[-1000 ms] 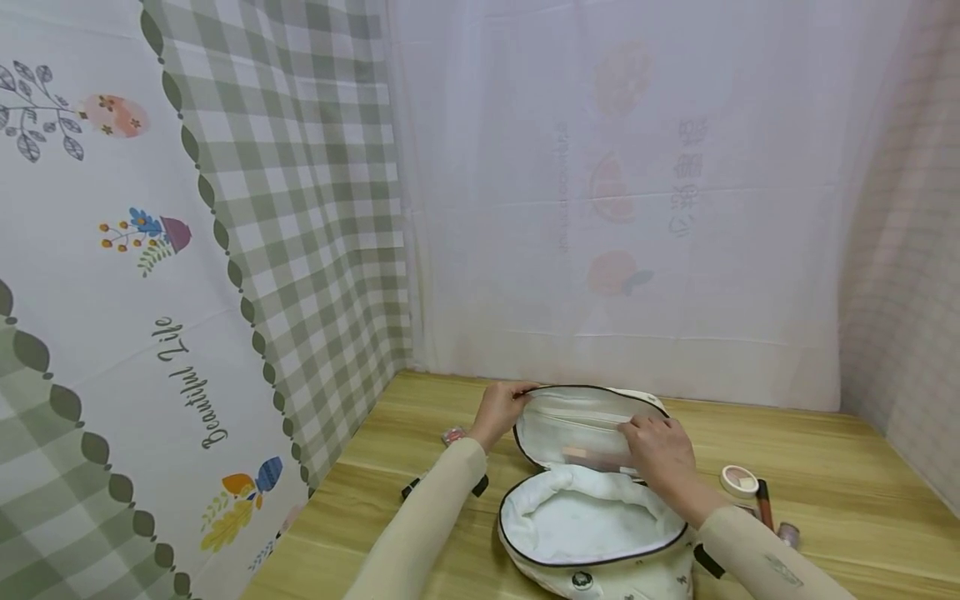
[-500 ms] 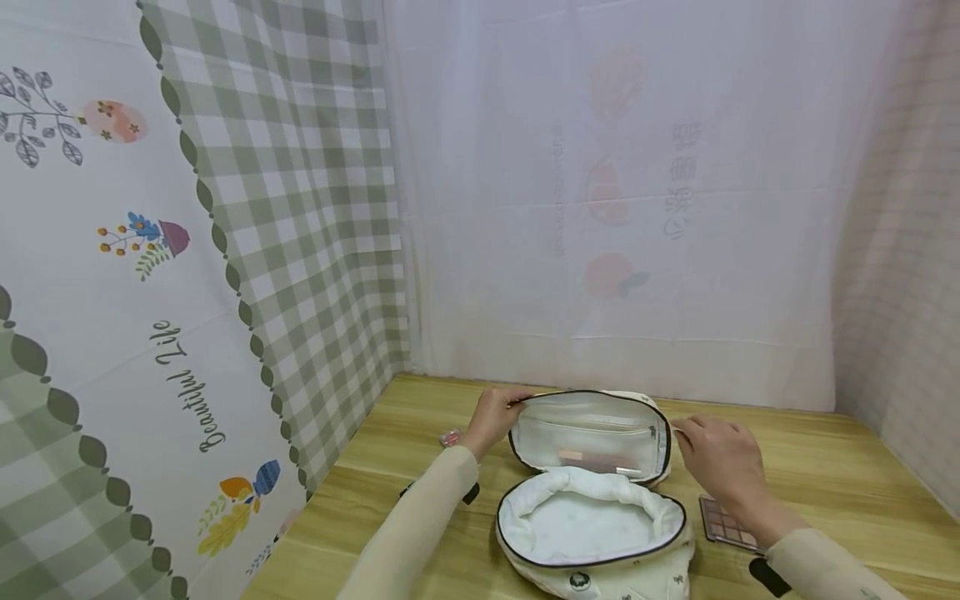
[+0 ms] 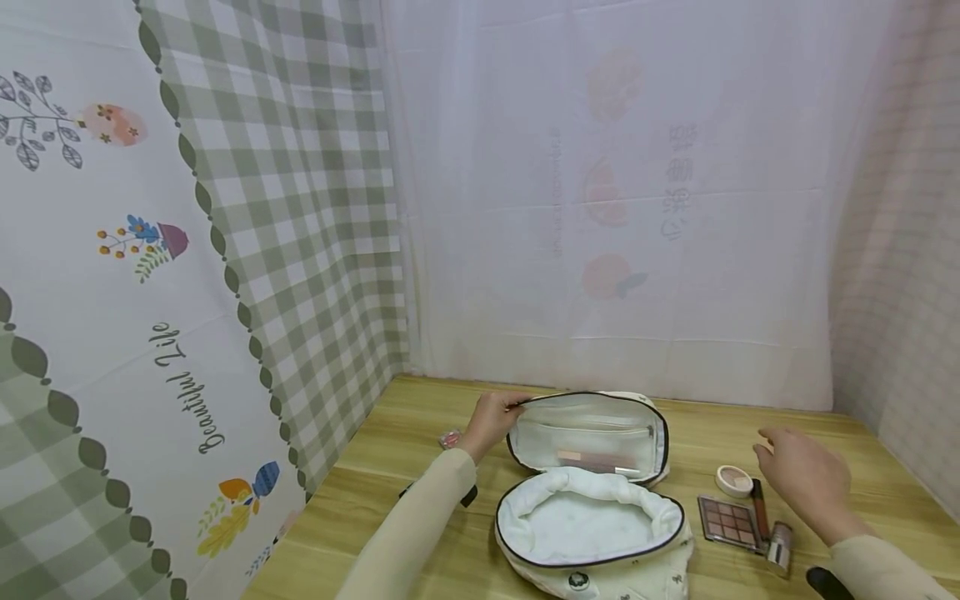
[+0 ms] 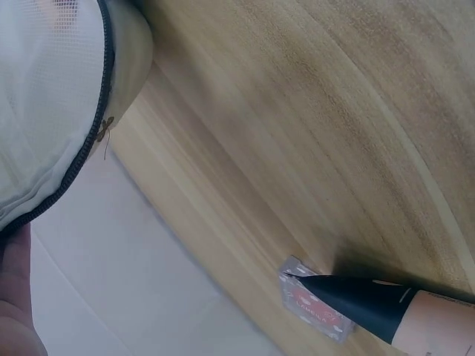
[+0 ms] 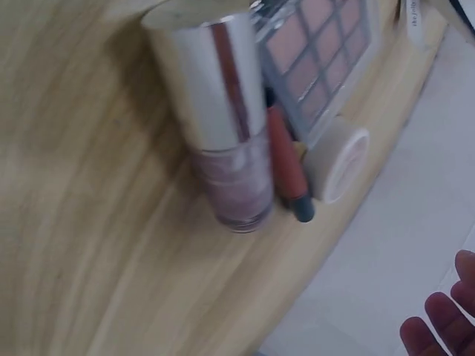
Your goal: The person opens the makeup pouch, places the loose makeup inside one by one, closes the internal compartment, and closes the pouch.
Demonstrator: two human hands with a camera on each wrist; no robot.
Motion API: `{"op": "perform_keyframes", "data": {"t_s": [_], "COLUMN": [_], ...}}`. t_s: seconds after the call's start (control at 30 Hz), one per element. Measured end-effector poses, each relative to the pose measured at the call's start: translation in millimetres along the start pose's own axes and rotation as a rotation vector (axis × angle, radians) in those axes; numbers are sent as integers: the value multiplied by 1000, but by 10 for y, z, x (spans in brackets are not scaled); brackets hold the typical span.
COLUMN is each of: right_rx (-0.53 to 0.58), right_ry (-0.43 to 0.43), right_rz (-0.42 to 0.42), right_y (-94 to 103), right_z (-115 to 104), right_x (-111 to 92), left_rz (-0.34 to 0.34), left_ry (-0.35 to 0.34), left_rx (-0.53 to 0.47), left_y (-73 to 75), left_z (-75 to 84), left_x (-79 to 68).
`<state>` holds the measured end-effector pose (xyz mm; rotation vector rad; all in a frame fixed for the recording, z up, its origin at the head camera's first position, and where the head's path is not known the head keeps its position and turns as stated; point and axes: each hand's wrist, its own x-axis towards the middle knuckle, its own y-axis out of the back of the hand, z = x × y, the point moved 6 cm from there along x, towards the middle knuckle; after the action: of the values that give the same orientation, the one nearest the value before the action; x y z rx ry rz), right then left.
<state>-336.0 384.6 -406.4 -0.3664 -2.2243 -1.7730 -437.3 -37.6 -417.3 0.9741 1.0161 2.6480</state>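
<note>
A cream cosmetic bag (image 3: 592, 575) with dark zip trim stands open on the table, its padded inside showing. My left hand (image 3: 491, 423) pinches the upper left edge of the raised lid (image 3: 626, 421); in the left wrist view its fingers (image 4: 15, 297) show under the zip edge. Behind the lid's mesh pocket lies a long pinkish item (image 3: 596, 460). Off to the right, my right hand (image 3: 806, 479) hovers with nothing in it, its fingers loosely bent. Nearest to it are a slim reddish-brown stick with dark ends (image 3: 759, 508) and a round white compact (image 3: 733, 481).
An eyeshadow palette (image 3: 729, 522) and a silver-capped pink bottle (image 5: 237, 178) lie right of the bag. To its left are a small clear pack (image 4: 315, 304) and a black-capped beige tube (image 4: 438, 322). Curtains (image 3: 615, 208) hang behind the table.
My right hand has left the lid's pocket and moved right, beyond the makeup items, uncovering the palette, stick and bottle. My left hand stays on the lid.
</note>
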Motion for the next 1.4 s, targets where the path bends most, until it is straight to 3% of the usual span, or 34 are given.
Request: {"op": "perform_keyframes", "data": {"t_s": [0.23, 0.63, 0.77, 1.4], "right_rx": [17, 33, 49, 80], "right_ry": [-47, -149, -170, -227], "right_rz": [-116, -321, -349, -383], "right_y": [-199, -507, -531, -596], "right_z": [179, 279, 246, 202], "right_x": [-124, -308, -353, -417], "left_rz": [-7, 8, -2, 5], "left_ry": [28, 3, 28, 18], "left_rx": [-1, -2, -5, -8], "left_y": [-3, -10, -12, -15], "left_z": [-14, -17, -24, -3], "left_x": [-6, -16, -19, 0]}}
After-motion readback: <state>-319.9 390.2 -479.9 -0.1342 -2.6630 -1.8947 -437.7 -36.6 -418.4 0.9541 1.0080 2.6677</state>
